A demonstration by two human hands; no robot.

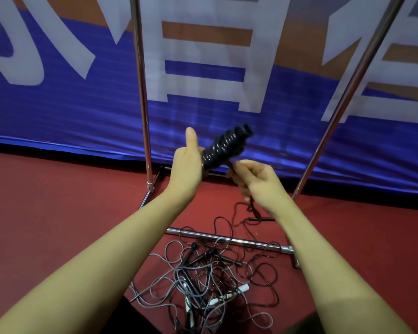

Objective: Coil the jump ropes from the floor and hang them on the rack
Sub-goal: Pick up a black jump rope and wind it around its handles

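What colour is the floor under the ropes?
Dark red floor, seen in the head view.

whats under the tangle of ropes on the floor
The rope tangle lies on the red floor, its far loops draped over the rack's base bar. Whatever lies beneath its dense middle is covered.

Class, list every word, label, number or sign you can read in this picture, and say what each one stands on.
Banner behind the rack poles: large white characters, cut off by the frame and blurred; none can be read whole.
Jump rope handles and the ropes on the floor: no readable print.
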